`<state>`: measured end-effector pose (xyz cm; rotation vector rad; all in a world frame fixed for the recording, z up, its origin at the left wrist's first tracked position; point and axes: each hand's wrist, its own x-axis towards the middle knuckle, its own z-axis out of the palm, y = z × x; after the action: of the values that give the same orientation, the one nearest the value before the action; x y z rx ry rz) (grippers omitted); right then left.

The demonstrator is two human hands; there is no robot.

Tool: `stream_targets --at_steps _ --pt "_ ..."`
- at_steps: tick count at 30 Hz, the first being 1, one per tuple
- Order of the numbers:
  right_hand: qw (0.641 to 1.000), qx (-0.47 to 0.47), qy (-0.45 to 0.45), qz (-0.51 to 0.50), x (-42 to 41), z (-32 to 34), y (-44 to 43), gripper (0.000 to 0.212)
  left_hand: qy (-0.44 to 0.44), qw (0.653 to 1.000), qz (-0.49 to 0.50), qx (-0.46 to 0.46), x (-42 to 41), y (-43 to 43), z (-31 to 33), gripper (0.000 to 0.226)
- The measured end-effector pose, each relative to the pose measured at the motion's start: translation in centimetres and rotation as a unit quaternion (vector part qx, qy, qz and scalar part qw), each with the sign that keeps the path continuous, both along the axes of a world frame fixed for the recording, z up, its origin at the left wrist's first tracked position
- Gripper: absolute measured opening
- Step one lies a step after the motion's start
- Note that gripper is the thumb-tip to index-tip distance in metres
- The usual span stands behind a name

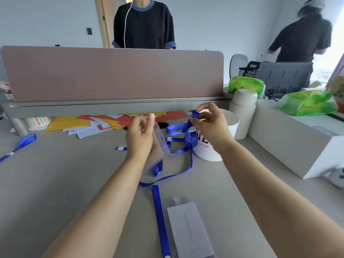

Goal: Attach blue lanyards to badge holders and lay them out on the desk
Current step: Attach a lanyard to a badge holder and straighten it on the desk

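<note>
Mid-task: left hand (140,138) grips a clear plastic badge holder (160,146) above the grey desk (74,174) middle, right hand (208,125) pinches a blue ribbon lanyard (175,129) by its clip end beside it, apparently unjoined; a white-backed holder (189,229) with blue strap (158,211) lies at the near edge.

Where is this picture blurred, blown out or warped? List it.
Head view: the window at the right edge is blown out white. Head view: the person beside it is motion-blurred. Head view: the wide lens bows the partition. Head view: the left hand, right hand and blue lanyard are fairly sharp; the clear badge holder barely shows.
</note>
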<state>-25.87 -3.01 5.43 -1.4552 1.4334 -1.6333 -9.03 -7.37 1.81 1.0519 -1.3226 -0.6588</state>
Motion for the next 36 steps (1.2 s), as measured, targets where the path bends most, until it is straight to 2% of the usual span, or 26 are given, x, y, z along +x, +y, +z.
stream_targets --at_steps 4,8,11,15,20,24,26,30,36 --pt "0.994 -0.035 0.037 -0.097 -2.7 1.3 -2.3 0.035 -0.018 1.000 -0.004 0.004 -1.8 -1.6 -0.1 0.043" --pt "0.981 -0.057 0.034 -0.183 -5.1 2.3 -4.0 0.032 0.006 1.000 -0.024 -0.013 -3.0 -2.1 -0.2 0.047" --pt "0.976 -0.061 0.034 -0.208 -6.3 2.7 -4.9 0.026 -0.009 0.999 -0.031 -0.003 -3.6 -2.2 -0.2 0.044" --pt "0.957 -0.030 0.145 -0.250 -7.4 2.4 -5.2 0.031 0.019 0.998 -0.051 0.040 -4.0 -1.8 -0.1 0.037" --pt "0.948 0.063 0.242 -0.195 -8.2 0.1 -4.9 0.024 0.004 0.995 -0.078 0.063 -4.5 -1.2 0.2 0.034" --pt "0.889 0.127 0.376 -0.227 -8.6 -0.3 -4.3 0.029 -0.001 0.995 -0.082 0.063 -4.5 -1.4 0.0 0.035" --pt "0.876 0.102 0.410 -0.232 -8.5 0.1 -4.4 0.032 0.007 0.994 -0.085 0.061 -4.3 -1.6 0.0 0.034" --pt "0.906 -0.021 0.359 -0.221 -6.0 0.4 -4.3 0.019 -0.009 0.995 -0.085 0.053 -3.2 -1.8 0.6 0.029" --pt "0.920 -0.050 0.369 -0.122 -0.3 -2.4 -4.0 0.018 -0.102 0.993 -0.027 0.050 1.6 -2.1 0.2 0.019"
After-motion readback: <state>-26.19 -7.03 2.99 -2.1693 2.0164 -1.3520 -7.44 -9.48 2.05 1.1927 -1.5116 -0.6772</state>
